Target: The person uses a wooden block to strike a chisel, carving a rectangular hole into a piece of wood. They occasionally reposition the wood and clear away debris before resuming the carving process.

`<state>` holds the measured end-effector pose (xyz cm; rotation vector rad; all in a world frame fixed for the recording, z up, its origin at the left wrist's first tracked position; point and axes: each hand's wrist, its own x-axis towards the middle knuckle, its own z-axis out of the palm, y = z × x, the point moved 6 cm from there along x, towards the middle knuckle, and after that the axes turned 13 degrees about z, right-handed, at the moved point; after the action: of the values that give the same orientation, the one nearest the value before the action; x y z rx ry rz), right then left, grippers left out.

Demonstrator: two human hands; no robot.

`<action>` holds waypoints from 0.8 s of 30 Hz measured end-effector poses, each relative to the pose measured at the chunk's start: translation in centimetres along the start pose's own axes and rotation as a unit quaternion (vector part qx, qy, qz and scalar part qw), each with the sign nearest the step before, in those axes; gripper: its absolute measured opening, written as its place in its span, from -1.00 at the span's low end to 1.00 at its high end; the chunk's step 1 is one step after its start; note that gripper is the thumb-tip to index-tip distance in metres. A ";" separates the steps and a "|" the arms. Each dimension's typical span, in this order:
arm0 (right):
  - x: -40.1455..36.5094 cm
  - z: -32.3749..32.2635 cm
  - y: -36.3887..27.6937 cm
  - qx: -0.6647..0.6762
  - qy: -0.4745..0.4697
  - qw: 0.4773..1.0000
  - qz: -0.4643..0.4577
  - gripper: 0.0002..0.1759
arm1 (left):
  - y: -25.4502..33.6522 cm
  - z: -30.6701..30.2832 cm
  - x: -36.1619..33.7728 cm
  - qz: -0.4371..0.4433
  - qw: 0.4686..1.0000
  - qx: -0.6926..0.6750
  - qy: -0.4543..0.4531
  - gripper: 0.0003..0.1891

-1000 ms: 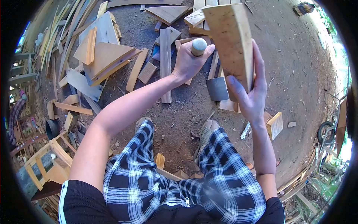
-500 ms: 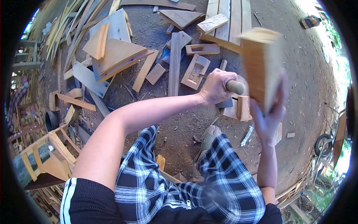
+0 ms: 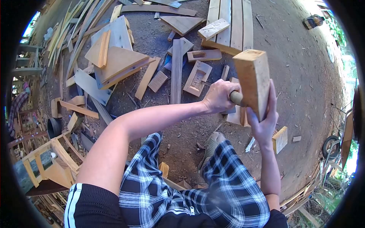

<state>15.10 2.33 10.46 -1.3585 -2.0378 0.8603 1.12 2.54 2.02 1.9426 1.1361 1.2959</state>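
Note:
My left hand (image 3: 219, 97) is closed around a chisel, its rounded wooden handle (image 3: 236, 98) sticking out to the right of the fist. On the other side, the thin metal blade (image 3: 205, 83) points toward a wooden block with a rectangular recess (image 3: 197, 79) on the ground. My right hand (image 3: 265, 123) grips a thick rectangular wood block (image 3: 254, 78) from below, fingers along its right side. The block's left face is right at the end of the chisel handle. Below the hands, other wood pieces (image 3: 236, 116) are partly hidden.
Another slotted block (image 3: 204, 55), a long grey board (image 3: 176, 72) and stacked triangular pieces (image 3: 121, 62) lie ahead on the dirt. Planks (image 3: 237, 22) stand at the far side. A small frame (image 3: 57, 146) is at left, a wheel (image 3: 330, 147) at right.
The wood block in my right hand has swung left and down, up to the end of the chisel handle. My left hand stays almost in place around the chisel.

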 end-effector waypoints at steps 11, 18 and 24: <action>0.3 0.2 2.6 0.094 0.060 0.988 0.106 -0.05 | -2.5 -8.4 4.3 -0.002 0.985 -0.028 0.168 -0.71; 0.1 1.1 2.3 0.067 0.039 0.994 0.077 -0.05 | -4.4 -8.1 1.9 -0.102 0.977 -0.094 0.163 -0.69; 0.2 1.8 2.1 0.086 0.029 0.992 0.084 -0.06 | -4.5 -8.0 1.5 -0.108 0.972 -0.102 0.183 -0.69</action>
<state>15.01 2.78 7.73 -1.4546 -1.7812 1.0306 -7.51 5.99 2.28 1.4250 1.2868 1.6190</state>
